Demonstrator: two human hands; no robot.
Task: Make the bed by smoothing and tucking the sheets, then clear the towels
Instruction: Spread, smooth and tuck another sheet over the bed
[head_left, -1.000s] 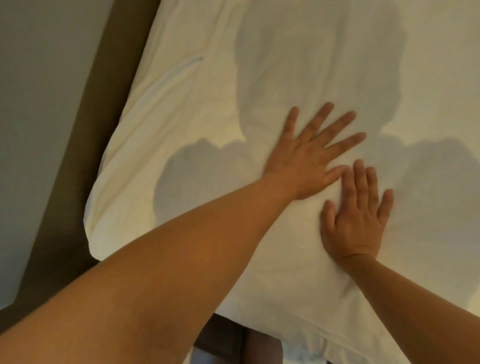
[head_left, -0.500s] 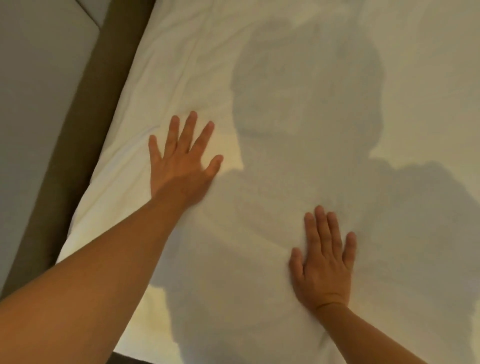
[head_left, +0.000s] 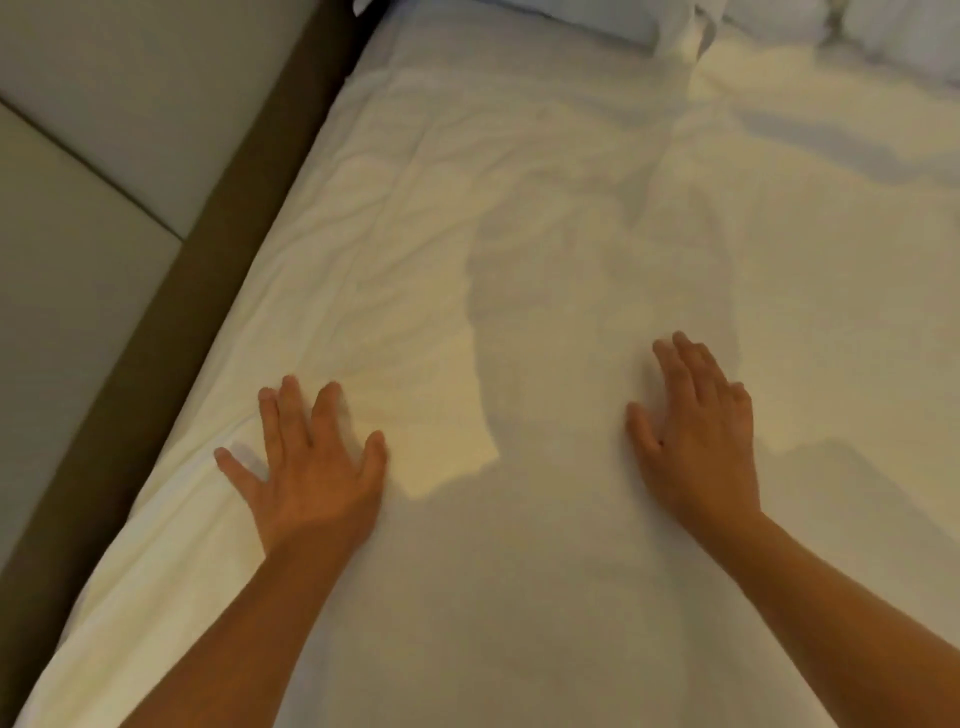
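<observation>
A white sheet (head_left: 519, 218) covers the bed and fills most of the view, wrinkled toward the far left and middle. My left hand (head_left: 311, 467) lies flat on the sheet near the bed's left edge, fingers spread. My right hand (head_left: 701, 441) presses flat on the sheet further right, fingers straight and close together. The two hands are well apart. My shadow falls on the sheet between them. White bunched fabric (head_left: 831, 31), pillows or towels, lies at the far right top; I cannot tell which.
A brown bed frame edge (head_left: 171, 332) runs diagonally along the left side of the mattress. Beyond it is a pale padded wall panel (head_left: 78, 182) with a seam.
Both hands have slid apart across the sheet, the left toward the bed's left edge. The view has tilted up, showing more wrinkled sheet and bunched white fabric at the top.
</observation>
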